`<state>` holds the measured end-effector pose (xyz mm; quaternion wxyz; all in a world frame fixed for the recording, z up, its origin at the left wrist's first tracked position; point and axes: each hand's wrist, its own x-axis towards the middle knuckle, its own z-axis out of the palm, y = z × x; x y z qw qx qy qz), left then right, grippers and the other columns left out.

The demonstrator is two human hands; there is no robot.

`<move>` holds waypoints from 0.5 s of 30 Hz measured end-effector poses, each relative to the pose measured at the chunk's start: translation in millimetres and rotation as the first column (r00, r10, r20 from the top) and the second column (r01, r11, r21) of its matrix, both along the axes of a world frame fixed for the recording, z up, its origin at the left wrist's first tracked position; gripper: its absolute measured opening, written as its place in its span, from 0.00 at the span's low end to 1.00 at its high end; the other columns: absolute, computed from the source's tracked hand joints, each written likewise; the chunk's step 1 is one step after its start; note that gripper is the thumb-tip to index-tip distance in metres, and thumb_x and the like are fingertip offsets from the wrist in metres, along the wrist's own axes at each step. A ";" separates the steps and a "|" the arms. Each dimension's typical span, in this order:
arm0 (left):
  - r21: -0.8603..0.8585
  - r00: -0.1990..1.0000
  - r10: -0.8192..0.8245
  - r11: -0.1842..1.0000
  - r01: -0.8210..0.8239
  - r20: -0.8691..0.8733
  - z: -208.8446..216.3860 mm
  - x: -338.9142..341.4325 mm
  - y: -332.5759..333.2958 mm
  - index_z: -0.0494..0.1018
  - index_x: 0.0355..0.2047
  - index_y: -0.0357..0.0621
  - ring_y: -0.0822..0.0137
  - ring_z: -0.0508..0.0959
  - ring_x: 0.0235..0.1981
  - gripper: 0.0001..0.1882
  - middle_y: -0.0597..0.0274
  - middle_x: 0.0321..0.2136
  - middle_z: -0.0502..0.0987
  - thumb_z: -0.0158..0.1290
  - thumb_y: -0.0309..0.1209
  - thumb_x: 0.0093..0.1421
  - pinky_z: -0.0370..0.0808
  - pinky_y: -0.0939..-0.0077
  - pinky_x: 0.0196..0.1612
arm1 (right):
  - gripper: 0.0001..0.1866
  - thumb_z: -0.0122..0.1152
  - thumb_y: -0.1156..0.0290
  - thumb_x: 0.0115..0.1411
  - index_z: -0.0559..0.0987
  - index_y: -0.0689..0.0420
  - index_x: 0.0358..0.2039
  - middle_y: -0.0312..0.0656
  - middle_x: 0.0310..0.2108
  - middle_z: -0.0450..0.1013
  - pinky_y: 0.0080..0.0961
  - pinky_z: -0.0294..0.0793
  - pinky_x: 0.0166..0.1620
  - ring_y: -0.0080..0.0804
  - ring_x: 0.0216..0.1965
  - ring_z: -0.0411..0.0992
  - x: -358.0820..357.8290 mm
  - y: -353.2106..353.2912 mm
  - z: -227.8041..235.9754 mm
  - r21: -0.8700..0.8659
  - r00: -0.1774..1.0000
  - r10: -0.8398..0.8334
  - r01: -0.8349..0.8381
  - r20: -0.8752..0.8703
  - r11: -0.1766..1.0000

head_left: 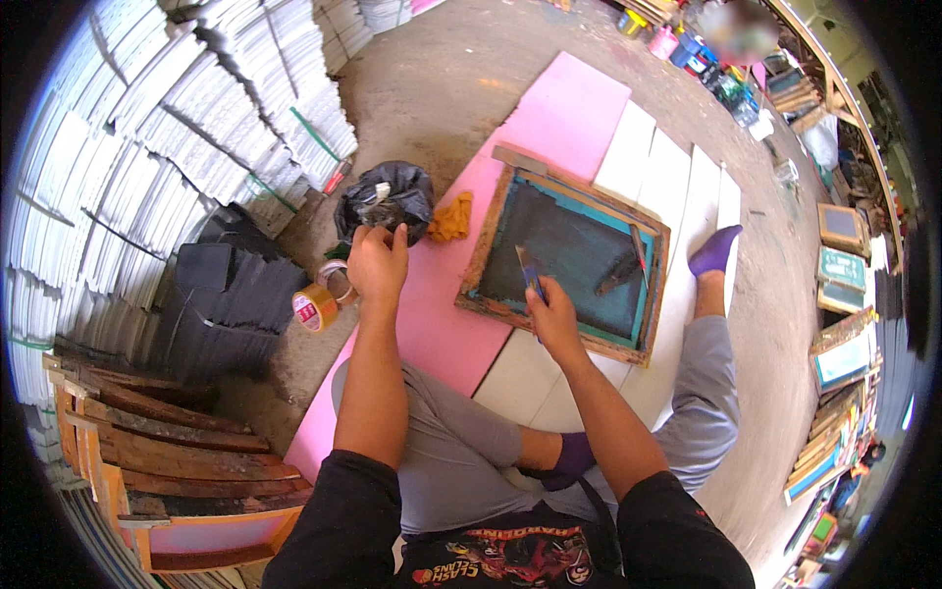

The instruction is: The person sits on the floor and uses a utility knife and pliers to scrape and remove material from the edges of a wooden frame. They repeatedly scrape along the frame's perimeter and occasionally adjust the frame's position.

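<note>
- Blue-handled blade (532,275): gripped in the right hand (554,316) above the framed screen (589,193), tip away from the body, likely for control.
- Framed screen: flat across pink board (569,93) and white boards (677,182), which probably steady it.
- Left hand (379,260): fingers curled by the black bag (407,182); cannot tell whether it holds anything.
- Orange cloth (451,218): beside the bag, seemingly kept within reach.

At centre, a screen-printing frame (484,238) lies on boards (564,103); tape rolls (316,307) sit left, stacked sheets (147,147) upper left.
</note>
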<state>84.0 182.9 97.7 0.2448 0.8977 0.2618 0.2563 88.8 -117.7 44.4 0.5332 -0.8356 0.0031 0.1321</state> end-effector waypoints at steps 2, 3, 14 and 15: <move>-0.006 0.998 -0.062 0.998 0.061 -0.031 1.1 -3.9 -11.8 0.81 0.28 0.39 0.45 0.82 0.32 0.16 0.50 0.33 0.81 0.63 0.41 0.60 0.78 0.52 0.37 | 0.21 0.58 0.59 0.69 0.76 0.56 0.57 0.46 0.34 0.79 0.38 0.77 0.41 0.37 0.31 0.78 -29.9 -33.4 -3.2 -0.038 0.996 -0.020 0.017 -0.084 0.999; -0.037 0.986 -0.162 0.986 0.161 -0.037 -7.7 -7.6 -16.5 0.82 0.28 0.39 0.45 0.82 0.32 0.15 0.50 0.33 0.81 0.63 0.41 0.60 0.78 0.52 0.37 | 0.21 0.58 0.59 0.70 0.76 0.55 0.59 0.46 0.33 0.79 0.38 0.77 0.41 0.37 0.31 0.79 -44.9 -43.4 0.5 -0.031 0.986 -0.032 0.027 -0.165 0.999; -0.041 0.610 -0.682 0.680 0.732 -0.405 -31.9 -43.7 -148.4 0.84 0.39 0.42 0.47 0.81 0.45 0.11 0.50 0.43 0.82 0.59 0.33 0.60 0.78 0.54 0.51 | 0.21 0.59 0.57 0.68 0.77 0.46 0.60 0.53 0.43 0.81 0.47 0.77 0.48 0.55 0.45 0.80 -118.3 -94.2 -32.0 -0.216 0.992 -0.076 0.053 -0.100 0.975; 0.005 0.627 -0.679 0.677 0.736 -0.382 -39.7 -48.0 -152.6 0.84 0.40 0.43 0.47 0.81 0.46 0.11 0.50 0.44 0.82 0.59 0.33 0.60 0.77 0.54 0.52 | 0.21 0.59 0.56 0.68 0.78 0.46 0.59 0.53 0.44 0.81 0.47 0.77 0.48 0.56 0.46 0.80 -117.4 -92.9 -30.1 -0.215 0.994 -0.070 0.050 -0.088 0.975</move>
